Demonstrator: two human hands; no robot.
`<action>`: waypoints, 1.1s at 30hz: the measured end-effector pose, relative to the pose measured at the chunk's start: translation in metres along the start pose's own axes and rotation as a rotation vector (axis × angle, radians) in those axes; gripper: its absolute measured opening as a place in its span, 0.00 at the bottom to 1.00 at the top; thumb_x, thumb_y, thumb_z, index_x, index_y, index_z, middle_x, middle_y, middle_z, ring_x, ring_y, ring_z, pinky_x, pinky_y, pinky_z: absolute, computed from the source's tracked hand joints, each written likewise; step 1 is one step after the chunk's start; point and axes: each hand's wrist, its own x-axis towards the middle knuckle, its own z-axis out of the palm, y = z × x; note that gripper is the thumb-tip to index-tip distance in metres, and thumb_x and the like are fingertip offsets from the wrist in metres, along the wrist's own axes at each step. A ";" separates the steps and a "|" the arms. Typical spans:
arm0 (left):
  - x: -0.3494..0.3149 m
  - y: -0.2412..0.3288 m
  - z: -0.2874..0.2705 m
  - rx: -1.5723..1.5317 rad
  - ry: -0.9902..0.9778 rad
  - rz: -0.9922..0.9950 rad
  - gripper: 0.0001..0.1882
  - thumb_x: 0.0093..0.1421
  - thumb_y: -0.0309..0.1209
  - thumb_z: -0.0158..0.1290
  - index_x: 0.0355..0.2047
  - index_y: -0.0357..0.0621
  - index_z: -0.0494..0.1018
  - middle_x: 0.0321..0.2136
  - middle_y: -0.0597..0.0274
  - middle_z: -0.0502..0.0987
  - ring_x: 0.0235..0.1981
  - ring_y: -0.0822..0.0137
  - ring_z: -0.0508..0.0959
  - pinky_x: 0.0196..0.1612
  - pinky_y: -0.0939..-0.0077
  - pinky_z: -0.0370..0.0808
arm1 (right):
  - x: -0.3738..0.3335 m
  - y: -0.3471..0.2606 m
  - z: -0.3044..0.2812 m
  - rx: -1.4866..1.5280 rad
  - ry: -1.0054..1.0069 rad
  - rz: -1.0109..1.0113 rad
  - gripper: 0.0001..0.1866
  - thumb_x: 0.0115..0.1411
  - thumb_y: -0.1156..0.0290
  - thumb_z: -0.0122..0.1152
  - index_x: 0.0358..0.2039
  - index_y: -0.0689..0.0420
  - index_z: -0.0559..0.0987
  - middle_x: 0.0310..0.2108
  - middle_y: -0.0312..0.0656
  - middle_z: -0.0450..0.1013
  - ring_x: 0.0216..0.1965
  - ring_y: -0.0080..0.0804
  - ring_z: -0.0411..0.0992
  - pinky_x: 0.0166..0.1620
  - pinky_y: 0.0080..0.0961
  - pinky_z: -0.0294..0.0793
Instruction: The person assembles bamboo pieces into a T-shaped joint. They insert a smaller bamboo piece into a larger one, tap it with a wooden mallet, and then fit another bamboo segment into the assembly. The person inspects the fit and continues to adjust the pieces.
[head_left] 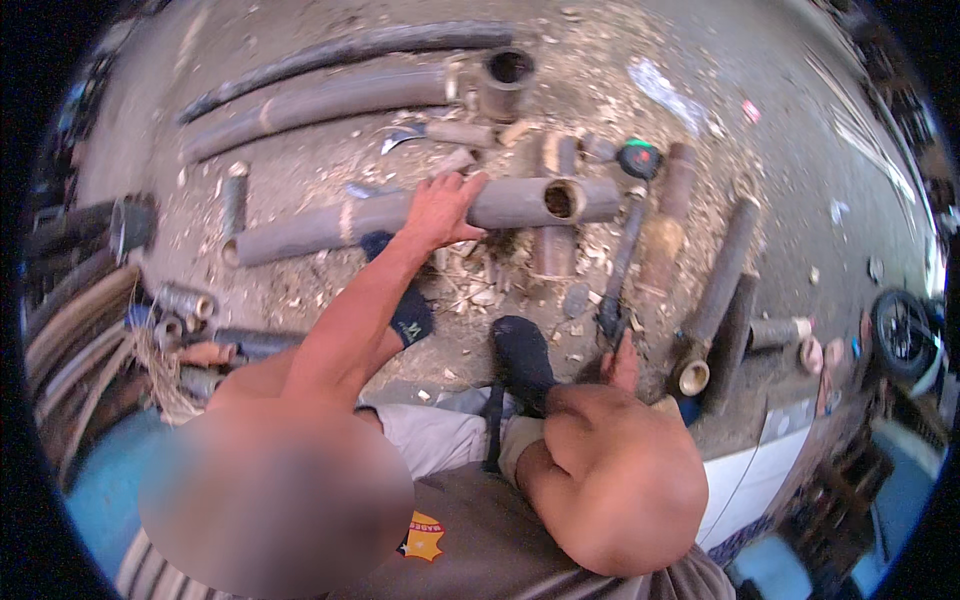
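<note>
My left hand [440, 210] lies over a thick grey-brown bamboo pole [330, 225], fingers curled over its far side and thumb spread along the near side. The pole runs left to right and has a round hole near its right end. Under that end a shorter bamboo piece [556, 252] lies crosswise. Partly hidden by my right knee, my right hand [622, 365] is low by the ground, thumb and fingers apart. It is at the near end of a long dark tool [624, 250] whose kind I cannot make out.
Wood chips surround more bamboo poles [350, 95] at the far left and others [720, 280] to the right. An upright bamboo tube [506, 85] and a round black tape-measure-like object [638, 158] stand beyond. Cane bundles [85, 340] lie left; a wheel [902, 332] is far right.
</note>
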 end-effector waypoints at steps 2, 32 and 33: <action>-0.007 -0.002 -0.003 0.024 0.023 -0.030 0.50 0.42 0.53 0.74 0.64 0.56 0.66 0.51 0.50 0.75 0.57 0.46 0.73 0.55 0.41 0.68 | 0.005 -0.003 0.005 0.065 -0.021 0.037 0.27 0.66 0.65 0.61 0.62 0.64 0.69 0.39 0.62 0.75 0.40 0.60 0.75 0.44 0.53 0.74; -0.013 -0.005 0.000 0.008 0.013 -0.118 0.47 0.38 0.53 0.75 0.59 0.58 0.70 0.51 0.55 0.76 0.57 0.48 0.74 0.57 0.39 0.68 | 0.138 -0.237 0.003 -0.014 -0.340 -0.565 0.14 0.69 0.65 0.55 0.36 0.65 0.75 0.23 0.65 0.75 0.30 0.68 0.76 0.33 0.58 0.74; -0.018 -0.006 0.000 -0.012 -0.007 -0.150 0.47 0.39 0.54 0.75 0.59 0.58 0.70 0.52 0.54 0.76 0.58 0.48 0.74 0.57 0.38 0.67 | 0.133 -0.222 -0.002 -0.083 -0.438 -0.689 0.13 0.69 0.66 0.55 0.36 0.65 0.76 0.24 0.64 0.76 0.31 0.68 0.77 0.33 0.59 0.74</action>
